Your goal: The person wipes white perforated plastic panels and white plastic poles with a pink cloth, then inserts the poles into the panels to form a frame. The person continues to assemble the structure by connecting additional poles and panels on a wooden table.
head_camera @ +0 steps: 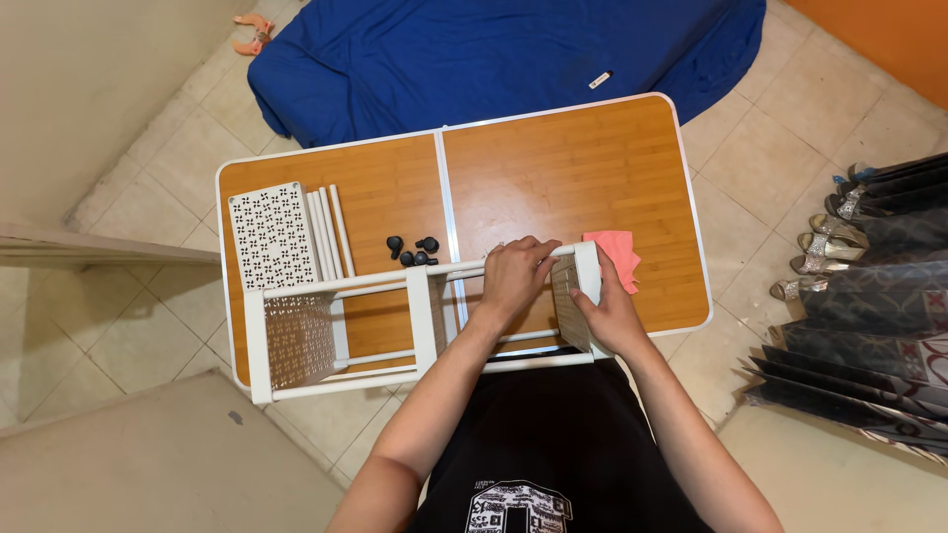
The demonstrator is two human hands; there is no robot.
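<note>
Both hands (518, 276) grip the white rack's (425, 326) right end.

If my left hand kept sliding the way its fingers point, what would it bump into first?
Probably the white end panel of the rack. Your left hand lies on the top rail, fingers pointing right toward that panel. The pink cloth lies just beyond it, though depth is hard to judge.

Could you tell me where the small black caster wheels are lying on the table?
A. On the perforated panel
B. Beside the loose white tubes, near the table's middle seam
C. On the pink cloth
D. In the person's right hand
B: the black wheels lie on the bare table between the loose white tubes and the middle seam.
</note>
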